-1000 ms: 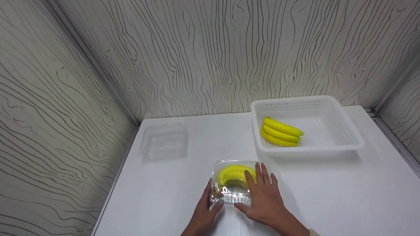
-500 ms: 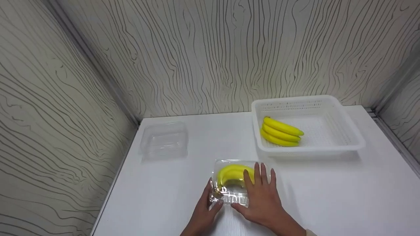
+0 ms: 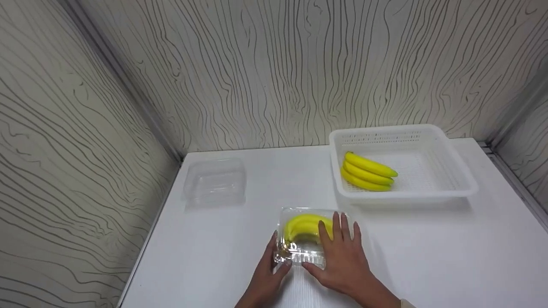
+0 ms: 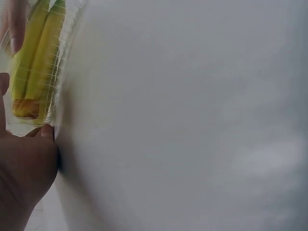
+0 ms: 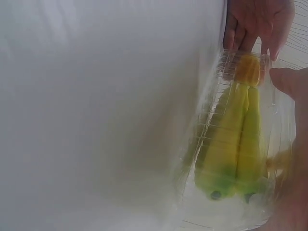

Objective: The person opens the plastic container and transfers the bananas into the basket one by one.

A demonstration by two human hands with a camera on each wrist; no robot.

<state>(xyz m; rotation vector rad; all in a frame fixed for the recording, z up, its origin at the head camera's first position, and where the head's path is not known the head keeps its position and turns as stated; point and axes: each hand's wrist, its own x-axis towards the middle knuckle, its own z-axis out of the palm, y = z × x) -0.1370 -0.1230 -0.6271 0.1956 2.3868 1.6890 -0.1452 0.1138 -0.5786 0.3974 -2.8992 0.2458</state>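
Note:
A clear plastic clamshell box (image 3: 294,258) with a bunch of bananas (image 3: 305,221) inside sits on the white table near the front, its lid down over the fruit. My left hand (image 3: 264,278) holds the box's left end, thumb at the front corner and fingers along the side. Across the right part of the lid my right hand (image 3: 346,263) lies with fingers straight and spread, thumb by the front edge. The right wrist view shows the banana tips and stem (image 5: 248,70) through the clear wall; the left wrist view shows the stem end (image 4: 26,108) close to my left hand.
At the back right stands a white perforated basket (image 3: 464,184) with another bunch of bananas (image 3: 367,172) at its left side. A second clear plastic container (image 3: 214,183) rests at the back left. Wood-patterned panels (image 3: 265,72) rise behind and at both sides.
My right thumb and palm have shifted slightly left along the box's front edge since one second ago. The left hand, box and bananas stay in place.

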